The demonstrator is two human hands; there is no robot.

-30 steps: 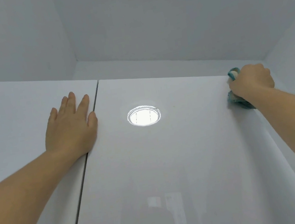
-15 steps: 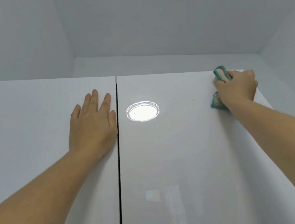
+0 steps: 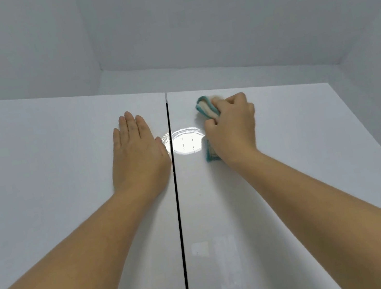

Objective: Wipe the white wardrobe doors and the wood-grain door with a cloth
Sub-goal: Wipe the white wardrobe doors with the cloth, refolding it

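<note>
We find the right hand point(image 3: 232, 128) closed in a firm grip on the cloth point(image 3: 207, 110), pressing it against the right door point(image 3: 292, 177) near its top edge, just right of the gap point(image 3: 178, 210). The left hand point(image 3: 137, 153) lies flat and open on the left door point(image 3: 38, 184), holding nothing and bracing that panel.

We judge the step to be wiping the upper band of the right door. To do it well, we advise even pressure, overlapping strokes, and carrying the cloth up to the top edge and the gap.

The cloth is bunched, its long axis running roughly up the door; one folded end points towards the top edge, the other shows below the palm.
</note>
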